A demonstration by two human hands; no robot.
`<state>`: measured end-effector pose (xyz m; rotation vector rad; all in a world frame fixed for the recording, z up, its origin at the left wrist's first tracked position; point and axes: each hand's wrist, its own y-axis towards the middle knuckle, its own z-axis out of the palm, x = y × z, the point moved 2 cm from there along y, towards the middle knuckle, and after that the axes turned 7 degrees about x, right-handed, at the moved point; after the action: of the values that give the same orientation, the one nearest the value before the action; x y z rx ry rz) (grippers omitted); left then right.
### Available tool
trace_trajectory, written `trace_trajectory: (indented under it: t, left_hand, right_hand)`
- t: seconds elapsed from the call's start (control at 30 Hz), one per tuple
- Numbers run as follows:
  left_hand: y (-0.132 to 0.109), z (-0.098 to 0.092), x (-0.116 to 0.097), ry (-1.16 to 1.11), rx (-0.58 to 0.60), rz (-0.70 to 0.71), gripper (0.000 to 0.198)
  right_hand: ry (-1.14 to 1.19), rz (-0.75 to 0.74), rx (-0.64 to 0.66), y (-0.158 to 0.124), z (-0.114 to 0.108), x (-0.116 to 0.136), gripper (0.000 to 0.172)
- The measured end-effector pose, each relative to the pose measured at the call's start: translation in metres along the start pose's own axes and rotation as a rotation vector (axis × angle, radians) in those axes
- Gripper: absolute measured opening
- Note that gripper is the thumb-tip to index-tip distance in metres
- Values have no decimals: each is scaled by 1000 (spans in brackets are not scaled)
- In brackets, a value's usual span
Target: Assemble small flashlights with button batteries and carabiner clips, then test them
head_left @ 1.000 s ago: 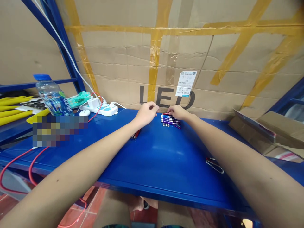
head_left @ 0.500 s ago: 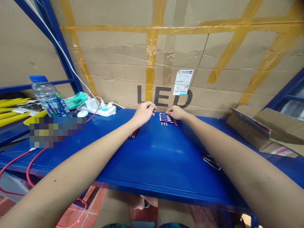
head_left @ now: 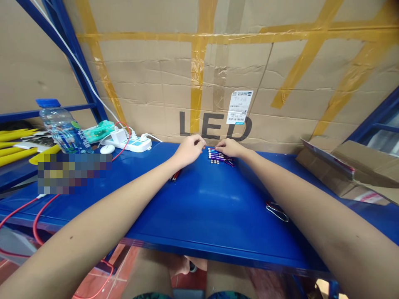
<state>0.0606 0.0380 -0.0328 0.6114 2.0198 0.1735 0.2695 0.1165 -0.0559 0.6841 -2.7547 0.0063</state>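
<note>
Both my arms reach far across a blue metal shelf (head_left: 212,207). A small row of purple metal tubes (head_left: 218,156) lies at the back, close to the cardboard wall. My right hand (head_left: 230,147) rests on the right end of that row, fingers curled over the tubes. My left hand (head_left: 189,148) sits just left of the row with its fingers bent and pinched together; what they hold is too small to make out. Two red tubes (head_left: 175,175) lie under my left wrist.
A silver carabiner clip (head_left: 277,211) lies near my right forearm. At the left stand a water bottle (head_left: 60,126), a white power strip (head_left: 131,143) with red cables, and yellow items. A large taped cardboard box marked LED (head_left: 218,74) backs the shelf. Folded cartons (head_left: 352,166) sit right.
The view has drifted slightly left and down. My hands stay at the row of purple tubes, with only small finger movement.
</note>
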Motion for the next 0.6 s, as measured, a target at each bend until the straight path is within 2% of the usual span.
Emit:
trace_trajectory:
  t: [0.23, 0.6]
  left_hand:
    - [1, 0, 4, 89, 15, 23, 19]
    - [2, 2, 6, 95, 38, 49, 19]
  right_hand:
    - [-23, -17, -8, -5, 0, 5, 28]
    - [-12, -40, 14, -12, 1, 10, 25]
